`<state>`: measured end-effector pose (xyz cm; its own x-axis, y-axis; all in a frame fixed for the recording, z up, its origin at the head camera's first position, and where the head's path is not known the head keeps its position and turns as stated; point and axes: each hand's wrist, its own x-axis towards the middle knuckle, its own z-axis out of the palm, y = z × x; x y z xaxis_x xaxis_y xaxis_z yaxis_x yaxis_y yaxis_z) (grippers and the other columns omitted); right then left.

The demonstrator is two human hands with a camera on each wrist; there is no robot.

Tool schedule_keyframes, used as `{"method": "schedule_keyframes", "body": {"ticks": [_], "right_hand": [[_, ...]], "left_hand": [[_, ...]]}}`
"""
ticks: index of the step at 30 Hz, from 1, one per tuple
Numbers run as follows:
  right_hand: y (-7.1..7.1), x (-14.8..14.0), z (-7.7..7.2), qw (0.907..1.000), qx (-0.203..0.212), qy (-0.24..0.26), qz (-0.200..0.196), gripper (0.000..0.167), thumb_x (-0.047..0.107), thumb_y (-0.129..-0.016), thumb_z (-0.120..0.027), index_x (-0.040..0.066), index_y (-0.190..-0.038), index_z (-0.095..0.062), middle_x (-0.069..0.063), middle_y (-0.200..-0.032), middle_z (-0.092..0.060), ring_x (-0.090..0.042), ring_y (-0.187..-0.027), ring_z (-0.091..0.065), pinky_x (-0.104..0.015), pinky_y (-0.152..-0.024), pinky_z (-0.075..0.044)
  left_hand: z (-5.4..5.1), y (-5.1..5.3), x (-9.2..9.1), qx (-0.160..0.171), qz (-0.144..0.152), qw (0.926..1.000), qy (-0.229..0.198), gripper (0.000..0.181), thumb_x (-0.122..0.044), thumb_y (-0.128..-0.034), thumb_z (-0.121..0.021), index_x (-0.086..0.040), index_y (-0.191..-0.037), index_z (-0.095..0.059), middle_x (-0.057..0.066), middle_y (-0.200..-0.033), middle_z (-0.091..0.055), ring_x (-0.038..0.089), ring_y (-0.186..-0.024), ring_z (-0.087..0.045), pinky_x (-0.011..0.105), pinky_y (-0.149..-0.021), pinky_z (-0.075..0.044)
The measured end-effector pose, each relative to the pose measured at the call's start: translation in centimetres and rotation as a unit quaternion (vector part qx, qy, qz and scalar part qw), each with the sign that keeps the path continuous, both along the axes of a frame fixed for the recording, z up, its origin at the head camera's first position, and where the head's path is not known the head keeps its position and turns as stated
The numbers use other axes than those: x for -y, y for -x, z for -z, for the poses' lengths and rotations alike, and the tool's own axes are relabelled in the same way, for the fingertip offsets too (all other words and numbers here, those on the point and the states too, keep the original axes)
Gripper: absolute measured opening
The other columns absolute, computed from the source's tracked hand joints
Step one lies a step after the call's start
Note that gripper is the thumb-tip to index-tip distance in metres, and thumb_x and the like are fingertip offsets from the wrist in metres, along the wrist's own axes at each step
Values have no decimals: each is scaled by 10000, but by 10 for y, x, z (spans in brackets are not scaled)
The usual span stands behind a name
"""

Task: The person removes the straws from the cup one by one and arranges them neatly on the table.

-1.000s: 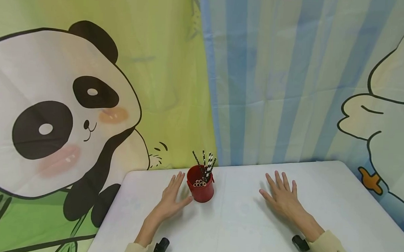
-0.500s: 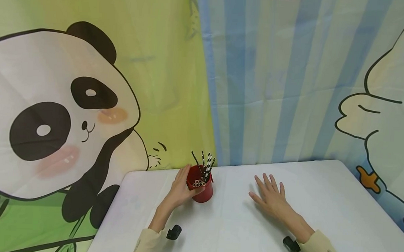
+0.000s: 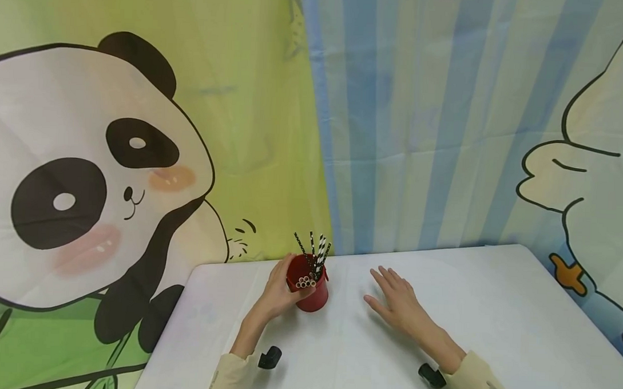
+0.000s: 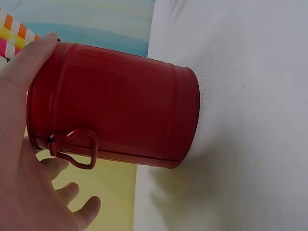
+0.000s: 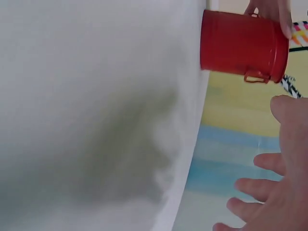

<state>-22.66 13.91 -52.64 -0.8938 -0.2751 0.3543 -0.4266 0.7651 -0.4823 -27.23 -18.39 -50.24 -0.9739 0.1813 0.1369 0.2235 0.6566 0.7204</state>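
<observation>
A small red metal bucket (image 3: 314, 300) stands upright on the white table, with looped handles (image 4: 79, 149) at its sides. Black-and-white patterned paper straws (image 3: 321, 256) lean out of it, and a bunch of shorter-looking straw ends (image 3: 305, 282) shows inside near the rim. My left hand (image 3: 279, 290) grips the bucket near its top, thumb across the near side; some fingers are spread off the wall in the left wrist view. Orange, yellow and pink patterned straws (image 4: 14, 33) appear beyond that thumb. My right hand (image 3: 401, 307) hovers right of the bucket, fingers extended, touching nothing.
The white table (image 3: 493, 315) ends at a back edge against a hanging cloth (image 3: 406, 135) printed with a panda and blue stripes. Each wrist carries a black camera (image 3: 270, 358).
My left hand has moved right onto the bucket and taken hold of its upper part. My right hand has come leftward, nearer the bucket. The bucket has stayed in place.
</observation>
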Motion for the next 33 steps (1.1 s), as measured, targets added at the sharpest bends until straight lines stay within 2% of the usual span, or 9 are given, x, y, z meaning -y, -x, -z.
{"method": "schedule_keyframes", "body": {"ticks": [5, 10, 17, 22, 24, 29, 33], "right_hand": [[3, 16, -5, 9977, -572, 290, -225, 569, 371, -937, -703, 78, -1403, -558, -141, -1429, -563, -353, -1323, -526, -572, -1080, -436], [5, 34, -11, 9938, -907, 493, -400, 446, 319, -928, -724, 113, -1311, -622, -37, -1298, -635, -241, -1217, -598, -459, -1025, -517], [4, 61, -19, 9867, -1268, 790, -644, 326, 231, -909, -748, 165, -1217, -661, 26, -1197, -663, -156, -1147, -618, -386, -972, -558], [4, 81, -23, 9797, -1534, 974, -846, 275, 181, -901, -754, 153, -1164, -680, 41, -1138, -667, -127, -1095, -624, -344, -934, -572], [4, 88, -24, 9772, -1607, 1042, -919, 256, 175, -904, -750, 140, -1150, -688, 36, -1122, -667, -128, -1084, -623, -339, -928, -573], [6, 102, -24, 9696, -1945, 1138, -953, 217, 158, -898, -752, 134, -1106, -692, 31, -1075, -663, -130, -1035, -621, -320, -895, -572], [8, 109, -25, 9658, -2095, 1204, -942, 207, 135, -888, -752, 136, -1085, -690, 30, -1056, -659, -128, -1011, -619, -306, -886, -570]], "left_hand": [[1, 1, -1, 10, -5, 9997, -235, 973, -510, -774, -825, -244, -1556, -310, 33, -1523, -424, 287, -1447, -332, 614, -1092, -421], [3, 2, -2, 11, -18, 9992, -405, 938, -494, -769, -836, -288, -1533, -332, 14, -1475, -466, 274, -1421, -361, 606, -1086, -427], [6, 2, -1, 14, 48, 9984, -564, 936, -484, -774, -834, -253, -1534, -340, -9, -1439, -505, 263, -1392, -389, 608, -1082, -428], [6, 3, -1, 9, 96, 9978, -660, 895, -465, -774, -840, -300, -1509, -357, -24, -1413, -522, 240, -1362, -417, 592, -1076, -436], [6, 3, -1, 0, 117, 9975, -696, 902, -453, -777, -840, -277, -1516, -355, -12, -1417, -520, 248, -1358, -422, 598, -1070, -439], [5, 1, -1, -27, 166, 9971, -744, 918, -412, -780, -842, -219, -1529, -349, 21, -1424, -521, 280, -1349, -432, 617, -1054, -443], [6, 2, -1, -42, 209, 9968, -766, 890, -392, -776, -848, -250, -1511, -367, -1, -1409, -529, 258, -1330, -448, 590, -1050, -455]]}}
